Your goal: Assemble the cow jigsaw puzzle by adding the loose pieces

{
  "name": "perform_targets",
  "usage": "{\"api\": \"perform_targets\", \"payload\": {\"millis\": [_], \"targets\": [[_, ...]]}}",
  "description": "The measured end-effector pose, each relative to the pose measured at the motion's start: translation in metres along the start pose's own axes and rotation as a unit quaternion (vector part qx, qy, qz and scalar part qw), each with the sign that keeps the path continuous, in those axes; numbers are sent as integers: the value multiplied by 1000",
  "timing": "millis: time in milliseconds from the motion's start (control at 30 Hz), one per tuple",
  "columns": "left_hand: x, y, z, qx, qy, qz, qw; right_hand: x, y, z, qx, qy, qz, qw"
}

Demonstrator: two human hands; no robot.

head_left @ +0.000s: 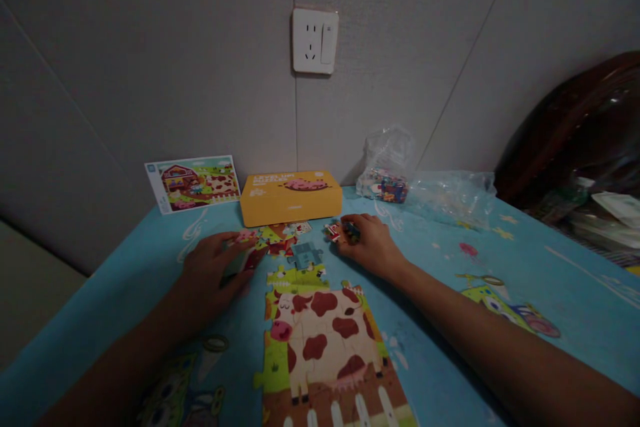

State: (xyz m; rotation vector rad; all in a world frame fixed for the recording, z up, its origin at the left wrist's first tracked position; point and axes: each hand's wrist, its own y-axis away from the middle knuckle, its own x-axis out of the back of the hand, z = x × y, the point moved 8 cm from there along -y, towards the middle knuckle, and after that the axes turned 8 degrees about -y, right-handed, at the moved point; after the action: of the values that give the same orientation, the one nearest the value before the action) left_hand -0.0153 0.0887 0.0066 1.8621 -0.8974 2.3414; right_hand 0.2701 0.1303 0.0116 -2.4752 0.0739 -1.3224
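My left hand [215, 271] is at the left of the loose puzzle pieces [280, 233], with its thumb and fingers curled around a few pieces in red and pink. How many it holds I cannot make out. On the other side, my right hand [369, 245] rests on the table, its fingers closed around puzzle pieces [333, 232] with red, white and dark parts. Between the hands lies a blue-grey piece [305, 255], face down. Nearer to me is a joined puzzle section [320, 333] showing a spotted cow above a white fence.
A yellow puzzle box [293, 203] stands against the wall, beside a farm picture card [197, 183]. Right of it are a plastic bag of pieces [385, 180] and a flattened clear bag [453, 195]. A blue cartoon-print cloth [435, 260] covers the table. A socket [315, 41] is above.
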Motion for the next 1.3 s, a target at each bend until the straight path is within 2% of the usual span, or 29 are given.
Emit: {"api": "perform_targets", "payload": {"millis": [67, 133, 200, 233, 300, 367, 400, 433, 500, 533, 567, 633, 700, 833, 967, 1000, 1067, 1133, 1233, 1300], "targets": [[9, 1, 12, 3, 41, 26, 999, 6, 7, -22, 70, -61, 17, 996], [10, 5, 26, 18, 86, 30, 996, 7, 24, -56, 181, -136, 0, 974], [3, 11, 46, 5, 124, -1, 992, -2, 48, -91, 293, -181, -75, 936], [0, 14, 59, -25, 134, -17, 991, -8, 61, -106, 341, -192, -121, 912], [-3, 19, 74, -66, 133, -17, 989, -16, 76, -120, 388, -205, -176, 881], [-3, 20, 76, -67, 125, -9, 990, -18, 73, -115, 378, -210, -186, 882], [-4, 19, 73, -58, 124, -8, 991, -16, 65, -106, 352, -201, -166, 899], [-4, 18, 69, -47, 125, -11, 991, -12, 52, -92, 309, -178, -124, 926], [-4, 15, 61, -29, 129, -17, 991, 0, 26, -53, 172, -88, -20, 981], [-4, 14, 58, -21, 130, -17, 991, 2, 16, -35, 108, -29, -4, 994], [-2, 13, 56, -14, 130, -11, 991, 0, 10, -19, 55, 17, -9, 998], [2, 11, 52, -3, 131, 4, 991, -6, 3, 0, -3, 57, -43, 997], [6, 9, 50, 9, 134, 13, 991, -12, 1, 7, -27, 43, -64, 997], [14, 6, 38, 67, 146, 33, 986, -12, 0, 13, -57, -12, -51, 997], [11, 8, 24, 142, 209, 21, 967, -6, -3, 12, -62, -46, -41, 996], [10, 9, 24, 144, 226, 19, 963, -3, -2, 9, -60, -57, -36, 996], [11, 9, 32, 108, 249, 18, 962, 1, 4, -5, -34, -95, -25, 995], [14, 10, 48, 38, 256, 17, 966, 1, 16, -32, 35, -142, -38, 989], [16, 13, 72, -53, 247, -4, 968, -19, 45, -81, 191, -145, -151, 959], [18, 15, 80, -81, 241, -9, 967, -30, 63, -101, 266, -125, -195, 936]]}}
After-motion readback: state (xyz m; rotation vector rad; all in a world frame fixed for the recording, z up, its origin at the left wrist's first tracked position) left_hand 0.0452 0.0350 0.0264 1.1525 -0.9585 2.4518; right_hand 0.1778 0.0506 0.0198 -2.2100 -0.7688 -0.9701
